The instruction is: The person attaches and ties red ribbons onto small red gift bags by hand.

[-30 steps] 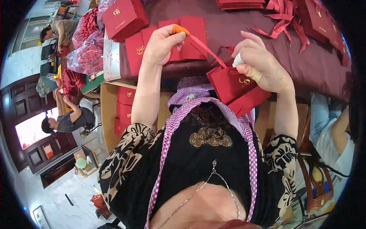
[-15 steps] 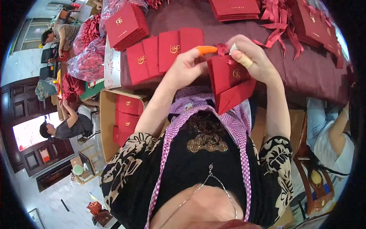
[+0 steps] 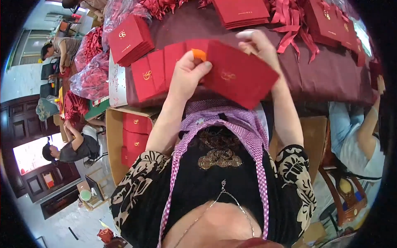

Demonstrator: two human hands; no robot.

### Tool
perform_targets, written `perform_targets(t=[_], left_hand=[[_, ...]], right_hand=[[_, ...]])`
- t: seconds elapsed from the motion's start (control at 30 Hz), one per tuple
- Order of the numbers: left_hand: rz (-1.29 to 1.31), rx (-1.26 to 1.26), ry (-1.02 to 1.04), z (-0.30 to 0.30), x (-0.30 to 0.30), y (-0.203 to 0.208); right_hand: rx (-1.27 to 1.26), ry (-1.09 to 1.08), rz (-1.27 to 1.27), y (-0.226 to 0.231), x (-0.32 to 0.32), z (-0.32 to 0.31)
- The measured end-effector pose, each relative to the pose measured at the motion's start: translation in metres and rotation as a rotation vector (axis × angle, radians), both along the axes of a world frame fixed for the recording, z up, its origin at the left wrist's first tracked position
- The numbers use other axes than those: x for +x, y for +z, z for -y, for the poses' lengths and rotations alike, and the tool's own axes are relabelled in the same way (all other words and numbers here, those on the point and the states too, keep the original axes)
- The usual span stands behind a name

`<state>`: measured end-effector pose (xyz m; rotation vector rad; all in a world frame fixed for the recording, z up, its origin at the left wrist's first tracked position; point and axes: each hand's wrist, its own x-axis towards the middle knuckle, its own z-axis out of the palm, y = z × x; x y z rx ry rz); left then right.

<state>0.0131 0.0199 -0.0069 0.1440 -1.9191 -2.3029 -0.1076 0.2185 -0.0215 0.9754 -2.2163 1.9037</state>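
A flat red paper bag (image 3: 248,82) with a gold emblem is tilted in front of me above the table edge. My left hand (image 3: 186,76) grips its left end, thumb on the front face; an orange cover sits on one finger. Behind the bag's upper right edge is my right hand (image 3: 262,47), its fingers loosely curled and apart, with nothing visible between them. The bag hides part of that hand and wrist. Just left of the held bag, several similar red bags (image 3: 153,68) lie overlapping on the table.
A dark red cloth covers the table (image 3: 331,82). Stacked red bags (image 3: 130,39) stand at the left, with another stack (image 3: 242,12) at the back. Red ribbons (image 3: 289,29) hang at the right. A cardboard box (image 3: 113,140) holds more bags below. Other people sit nearby.
The bag has swung from hanging downward to lying tilted toward the right. My left hand has taken hold of its end, and my right hand has come away from the bag's ribbon.
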Motion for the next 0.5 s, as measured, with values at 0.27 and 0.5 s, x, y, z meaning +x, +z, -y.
perform_targets(t=[0.27, 0.5], left_hand=[[0.099, -0.149, 0.134, 0.011, -0.009, -0.001], [0.088, -0.350, 0.160, 0.011, -0.009, -0.001]], right_hand=[[0.730, -0.411, -0.483, -0.040, -0.015, -0.038], [0.505, -0.490, -0.393, -0.033, -0.017, -0.031]])
